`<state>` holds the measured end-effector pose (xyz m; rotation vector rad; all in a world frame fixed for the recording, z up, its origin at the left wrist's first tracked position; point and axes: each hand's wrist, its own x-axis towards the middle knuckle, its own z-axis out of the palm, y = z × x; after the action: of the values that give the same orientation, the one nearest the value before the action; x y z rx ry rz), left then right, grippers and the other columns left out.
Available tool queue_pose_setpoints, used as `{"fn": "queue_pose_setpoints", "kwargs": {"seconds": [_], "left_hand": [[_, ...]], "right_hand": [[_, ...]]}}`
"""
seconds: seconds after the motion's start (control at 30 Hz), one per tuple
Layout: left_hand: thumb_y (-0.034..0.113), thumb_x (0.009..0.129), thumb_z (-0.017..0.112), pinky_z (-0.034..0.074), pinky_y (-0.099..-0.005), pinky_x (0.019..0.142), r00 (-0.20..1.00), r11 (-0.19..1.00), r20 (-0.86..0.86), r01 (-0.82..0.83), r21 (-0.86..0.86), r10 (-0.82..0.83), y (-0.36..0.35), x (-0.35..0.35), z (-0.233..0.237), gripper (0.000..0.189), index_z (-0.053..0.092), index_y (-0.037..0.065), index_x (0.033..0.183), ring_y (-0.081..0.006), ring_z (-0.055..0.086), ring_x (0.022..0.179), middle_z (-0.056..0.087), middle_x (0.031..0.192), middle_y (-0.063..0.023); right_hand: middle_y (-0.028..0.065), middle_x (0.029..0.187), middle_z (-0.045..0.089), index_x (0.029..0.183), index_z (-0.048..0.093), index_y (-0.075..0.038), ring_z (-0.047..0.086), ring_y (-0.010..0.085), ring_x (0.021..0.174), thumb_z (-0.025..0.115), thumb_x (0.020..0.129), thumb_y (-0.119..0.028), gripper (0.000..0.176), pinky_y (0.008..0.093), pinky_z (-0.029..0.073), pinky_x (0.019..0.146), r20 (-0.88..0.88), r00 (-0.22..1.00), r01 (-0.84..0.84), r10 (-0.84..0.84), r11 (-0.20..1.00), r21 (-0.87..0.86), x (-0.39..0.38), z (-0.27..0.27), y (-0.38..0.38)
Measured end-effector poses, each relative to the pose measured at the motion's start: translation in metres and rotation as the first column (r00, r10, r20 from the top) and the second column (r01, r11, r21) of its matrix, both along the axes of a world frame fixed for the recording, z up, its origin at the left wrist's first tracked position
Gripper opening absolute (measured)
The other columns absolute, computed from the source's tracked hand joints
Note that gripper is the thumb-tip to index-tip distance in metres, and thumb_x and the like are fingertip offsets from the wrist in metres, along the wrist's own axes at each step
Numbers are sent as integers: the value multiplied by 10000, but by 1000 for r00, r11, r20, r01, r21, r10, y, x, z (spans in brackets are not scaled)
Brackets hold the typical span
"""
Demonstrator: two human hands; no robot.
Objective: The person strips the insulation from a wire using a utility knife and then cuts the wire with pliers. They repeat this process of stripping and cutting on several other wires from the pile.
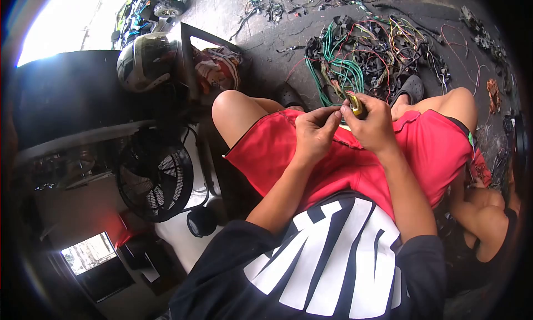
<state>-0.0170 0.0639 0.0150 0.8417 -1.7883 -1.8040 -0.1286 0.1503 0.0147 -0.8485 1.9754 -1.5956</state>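
Observation:
Above the red shorts (333, 159), my two hands meet with their fingertips close together. My right hand (370, 123) is closed around a small yellow and dark tool (356, 104). My left hand (316, 132) pinches at the tool's left side; what lies between its thumb and fingers is too small to make out. Just beyond the hands, green wires (333, 67) run down from a large tangle of dark, red and yellow wiring (388, 48) on the floor.
A helmet (145, 62) and a black-framed stand (189, 59) with cloth are at the left. Below them is a black fan (155, 175). Another person (483, 225) sits at the lower right. More wire scraps (264, 6) lie farther off.

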Motion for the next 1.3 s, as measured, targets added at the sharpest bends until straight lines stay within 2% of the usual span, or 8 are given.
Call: {"fn": "queue_pose_setpoints", "kwargs": {"seconds": [0.1,0.3,0.33,0.57,0.7,0.93,1.13,1.3], "left_hand": [[104,844,632,382,-173,516,998,999,53,25,-39,-23,0,1,0,181,668,-43,943,-35,491,580,658,791,-52],[75,850,608,293,-189,437,995,935,-29,-77,347,93,-13,9,4,176,623,-76,941,-30,382,496,523,640,8],[58,854,591,236,-200,417,993,922,-59,-72,380,102,-13,9,5,175,601,-83,957,-34,310,467,425,599,35],[57,852,588,229,-207,414,983,889,-162,0,458,83,-14,8,6,188,603,-87,972,-46,297,451,405,566,33],[60,847,597,231,-211,408,988,879,-144,13,477,63,-14,9,7,191,612,-89,966,-48,302,445,403,548,33],[90,832,645,245,-175,429,992,919,-121,33,392,16,-11,10,5,190,660,-60,948,-5,365,489,544,641,37],[53,832,639,387,-160,528,996,931,-91,26,364,8,-11,9,7,168,658,-66,949,-32,504,602,620,736,-6],[51,823,635,242,-185,426,998,967,-55,8,253,6,-8,6,9,192,639,-83,960,-14,356,483,513,620,38]], "right_hand": [[129,642,591,744,584,10,589,216,561,642,718,-67,101,327,457,544,-120,993,2,-1,1000,3,1,3,1],[93,570,541,691,544,-16,449,167,461,633,763,-98,141,318,370,461,-84,943,325,-322,946,16,-27,-10,11],[101,574,548,698,547,-11,469,175,470,642,765,-109,152,320,382,472,-113,958,272,-264,960,67,-32,-11,17],[161,649,595,759,596,-9,590,338,613,680,712,-120,147,378,445,559,-282,951,-39,129,952,303,-13,15,29],[188,713,612,745,585,-11,599,378,734,653,681,-111,137,459,456,630,-346,909,-35,233,869,493,-5,35,26],[186,706,615,746,598,-25,597,386,732,643,679,-129,132,478,461,636,-315,917,0,244,790,613,-6,38,25],[206,723,625,716,608,-41,611,395,724,589,666,-106,84,491,477,667,-305,920,6,246,769,640,-6,40,24],[213,722,623,705,611,-42,611,401,717,536,685,-90,91,497,479,665,-321,914,25,248,756,654,-4,37,24]]}}
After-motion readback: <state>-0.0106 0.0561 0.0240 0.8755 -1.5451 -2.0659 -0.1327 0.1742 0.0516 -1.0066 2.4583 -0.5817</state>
